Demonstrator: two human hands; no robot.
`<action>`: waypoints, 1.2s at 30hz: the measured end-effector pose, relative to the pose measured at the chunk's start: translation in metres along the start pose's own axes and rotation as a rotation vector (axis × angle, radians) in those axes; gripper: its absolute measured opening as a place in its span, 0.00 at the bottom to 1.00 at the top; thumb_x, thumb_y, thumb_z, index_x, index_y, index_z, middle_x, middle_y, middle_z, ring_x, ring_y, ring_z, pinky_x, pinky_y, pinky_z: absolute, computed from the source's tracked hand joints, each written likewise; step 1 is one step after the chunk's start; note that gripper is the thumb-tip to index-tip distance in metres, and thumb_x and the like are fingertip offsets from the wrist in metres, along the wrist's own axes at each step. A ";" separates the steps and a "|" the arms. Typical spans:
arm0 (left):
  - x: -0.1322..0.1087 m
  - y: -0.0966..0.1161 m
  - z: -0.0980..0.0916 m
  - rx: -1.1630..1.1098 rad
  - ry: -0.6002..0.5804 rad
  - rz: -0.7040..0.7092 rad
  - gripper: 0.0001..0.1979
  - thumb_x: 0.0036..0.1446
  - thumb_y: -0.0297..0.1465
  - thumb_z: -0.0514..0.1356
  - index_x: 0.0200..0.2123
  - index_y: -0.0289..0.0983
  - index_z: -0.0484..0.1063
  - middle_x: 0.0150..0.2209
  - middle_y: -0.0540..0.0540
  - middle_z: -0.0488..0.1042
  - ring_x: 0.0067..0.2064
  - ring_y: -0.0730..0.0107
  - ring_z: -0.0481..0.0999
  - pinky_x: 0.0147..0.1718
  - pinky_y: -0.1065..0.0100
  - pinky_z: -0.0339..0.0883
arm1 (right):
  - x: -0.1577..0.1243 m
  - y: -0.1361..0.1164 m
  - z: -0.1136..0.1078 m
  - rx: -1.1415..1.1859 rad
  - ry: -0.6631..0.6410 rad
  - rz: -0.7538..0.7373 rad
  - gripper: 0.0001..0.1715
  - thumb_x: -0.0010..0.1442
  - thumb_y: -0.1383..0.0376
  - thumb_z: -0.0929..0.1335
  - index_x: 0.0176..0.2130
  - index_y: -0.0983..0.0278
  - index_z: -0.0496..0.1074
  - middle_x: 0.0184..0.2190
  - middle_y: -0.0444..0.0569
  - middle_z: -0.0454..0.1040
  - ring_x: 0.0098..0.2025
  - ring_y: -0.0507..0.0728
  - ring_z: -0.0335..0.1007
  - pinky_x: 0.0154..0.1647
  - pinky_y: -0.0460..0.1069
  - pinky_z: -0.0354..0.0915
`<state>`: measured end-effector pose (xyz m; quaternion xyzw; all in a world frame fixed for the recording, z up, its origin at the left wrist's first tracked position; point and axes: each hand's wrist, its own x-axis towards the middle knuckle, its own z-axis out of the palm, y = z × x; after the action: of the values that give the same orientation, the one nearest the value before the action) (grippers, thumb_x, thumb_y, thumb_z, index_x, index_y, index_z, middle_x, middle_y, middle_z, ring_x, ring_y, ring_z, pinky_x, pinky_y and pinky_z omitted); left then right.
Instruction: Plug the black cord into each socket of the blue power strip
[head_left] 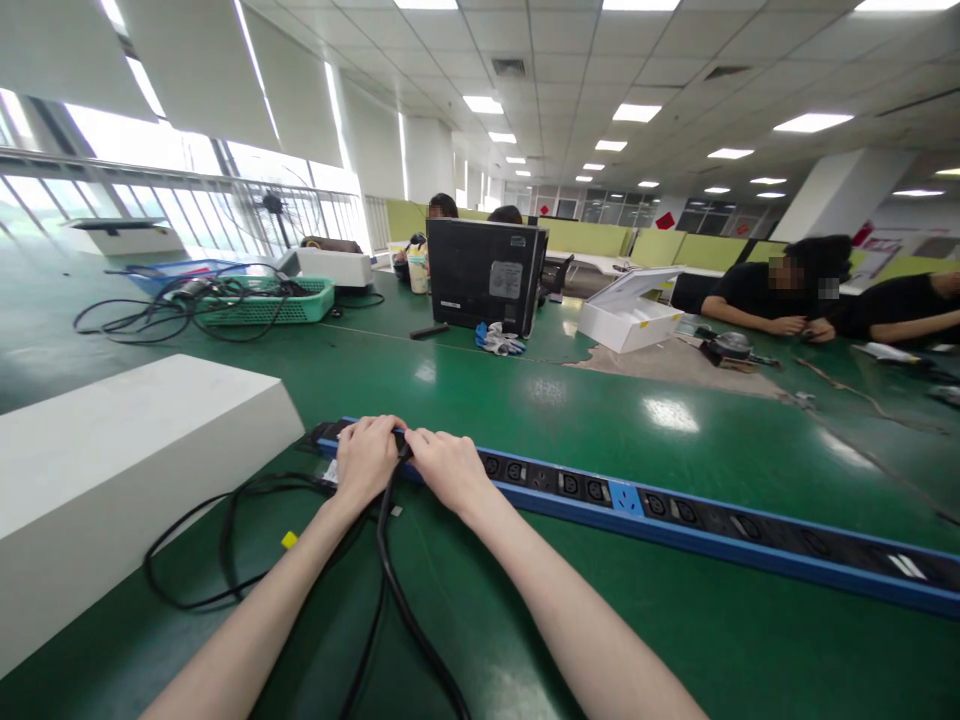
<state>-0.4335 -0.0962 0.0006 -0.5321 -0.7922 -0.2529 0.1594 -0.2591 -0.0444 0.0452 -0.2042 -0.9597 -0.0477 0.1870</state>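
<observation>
A long blue power strip (570, 510) with a row of black sockets and one blue socket lies across the green table. Near its left end, my left hand (367, 462) and my right hand (448, 466) meet around a small black plug (406, 449), fingers closed on it. Most of the plug is hidden by the fingers, so I cannot tell whether it sits inside a socket. From it a thick black cable (401, 590) runs down between my forearms. Thinner black cord (161, 580) loops to the left, beside a yellow tag (289, 540).
A white box (135, 430) stands at left. Behind are a green basket (262, 305) with tangled cables, a black computer case (480, 275), gloves (499, 340) and an open white carton (630, 312). A person in black (757, 295) leans on the table at far right.
</observation>
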 end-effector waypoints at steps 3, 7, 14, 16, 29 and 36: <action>0.001 -0.001 0.001 0.005 -0.004 -0.007 0.15 0.64 0.27 0.49 0.42 0.43 0.75 0.44 0.45 0.81 0.52 0.58 0.72 0.53 0.57 0.56 | 0.001 -0.001 0.003 0.007 0.014 0.044 0.16 0.74 0.66 0.58 0.57 0.60 0.66 0.48 0.51 0.77 0.42 0.58 0.78 0.40 0.51 0.72; 0.001 -0.001 0.001 0.005 -0.009 -0.004 0.15 0.64 0.27 0.49 0.43 0.43 0.75 0.44 0.46 0.80 0.52 0.58 0.71 0.52 0.57 0.57 | -0.003 -0.004 0.012 -0.002 0.083 0.065 0.19 0.75 0.67 0.55 0.58 0.61 0.66 0.52 0.53 0.76 0.42 0.57 0.78 0.37 0.49 0.72; 0.000 0.001 -0.002 0.020 -0.012 0.010 0.15 0.64 0.27 0.49 0.43 0.43 0.75 0.44 0.46 0.81 0.52 0.58 0.71 0.52 0.58 0.57 | -0.008 0.002 0.026 -0.010 0.182 -0.080 0.23 0.75 0.67 0.55 0.65 0.64 0.63 0.64 0.57 0.67 0.51 0.57 0.76 0.45 0.49 0.73; 0.000 0.001 -0.002 0.023 -0.014 0.012 0.15 0.64 0.27 0.49 0.43 0.43 0.75 0.44 0.46 0.80 0.52 0.57 0.71 0.51 0.57 0.57 | -0.006 0.003 0.028 0.008 0.190 -0.034 0.23 0.75 0.66 0.55 0.64 0.61 0.64 0.64 0.54 0.68 0.49 0.56 0.77 0.42 0.50 0.74; -0.005 0.002 -0.005 0.022 -0.003 0.032 0.15 0.65 0.29 0.49 0.46 0.42 0.74 0.47 0.43 0.79 0.53 0.55 0.70 0.53 0.56 0.57 | -0.011 0.021 -0.022 0.252 0.415 -0.116 0.23 0.74 0.63 0.60 0.64 0.55 0.68 0.63 0.49 0.70 0.59 0.56 0.71 0.59 0.50 0.67; -0.001 0.002 -0.001 -0.011 0.023 -0.016 0.16 0.63 0.27 0.48 0.42 0.43 0.76 0.43 0.45 0.80 0.52 0.57 0.71 0.54 0.56 0.55 | -0.021 0.076 -0.046 0.515 0.380 0.255 0.17 0.69 0.53 0.66 0.53 0.55 0.75 0.46 0.46 0.81 0.44 0.57 0.80 0.47 0.50 0.71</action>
<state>-0.4313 -0.0967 0.0011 -0.5237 -0.7931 -0.2646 0.1634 -0.1940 0.0096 0.0812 -0.2561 -0.8550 0.1827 0.4123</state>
